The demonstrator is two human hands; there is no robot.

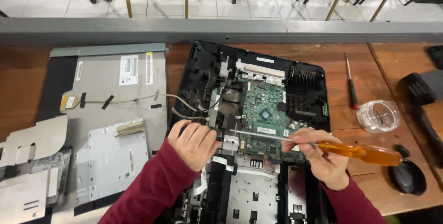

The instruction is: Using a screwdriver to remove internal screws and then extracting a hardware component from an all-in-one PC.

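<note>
From the head camera, the right hand [318, 157] was wrapped around a long screwdriver with a clear orange plastic handle [360, 152], fingers curled tight on the shaft end of that handle, and the steel shaft ran left across the green circuit board [270, 113] with its tip just beside the left hand. The left hand [194, 143] sat loosely fisted at the left rim of the opened black plastic computer chassis [198, 67], fingertips pressed down near a small white connector; whether it pinched anything, I couldn't tell. That chassis lay in the middle of the brown wooden table [387, 62], reaching to its near edge. Thin grey cables [157, 97] trailed from the board over to a flat grey metal display panel [101, 85] lying by the table's left edge. Off toward the right edge sat a clear round plastic container [378, 116], a slim red-handled screwdriver [351, 85] behind it, and a black computer mouse [408, 178] near the front right corner.
</note>
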